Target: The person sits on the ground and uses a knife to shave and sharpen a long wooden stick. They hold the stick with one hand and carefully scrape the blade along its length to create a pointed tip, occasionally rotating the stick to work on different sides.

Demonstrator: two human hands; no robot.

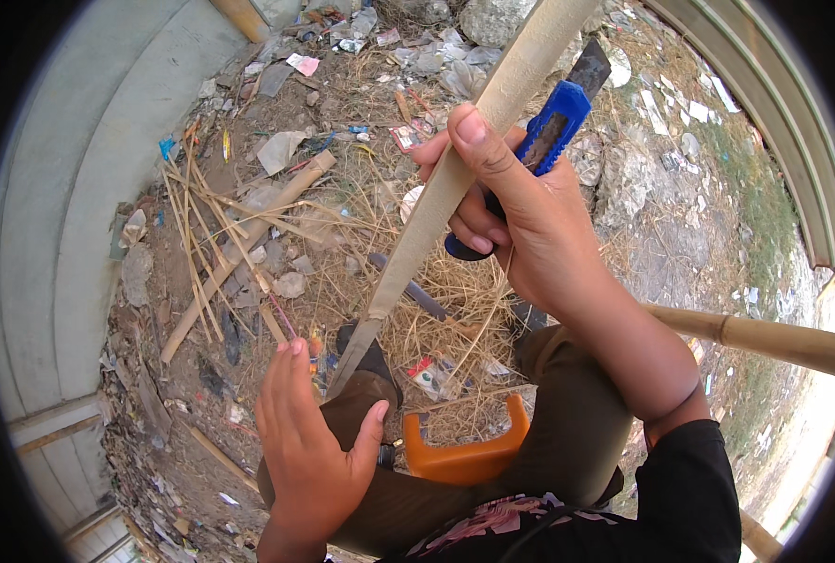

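My right hand point(520, 202) is closed around a long, flat bamboo slat point(427, 220), thumb pressed along its face. The same hand also grips a blue utility knife point(551, 127), its dark blade extended and pointing up and away. The slat slants from the top of the view down toward my lap, ending in a thinner, greyer tip point(353, 357). Left of that tip, my left hand point(312, 441) is open, fingers stretched out and thumb apart. A thin pinkish stick point(282, 317) shows at its fingertips; whether they touch it I cannot tell.
Several thin bamboo sticks point(192, 235) lie across a thicker bamboo piece point(248, 253) on the littered ground. Dry straw and a dark tool-like bar point(417, 291) lie ahead of my legs. An orange plastic object point(464, 458) sits between them. A bamboo pole point(765, 340) crosses at right.
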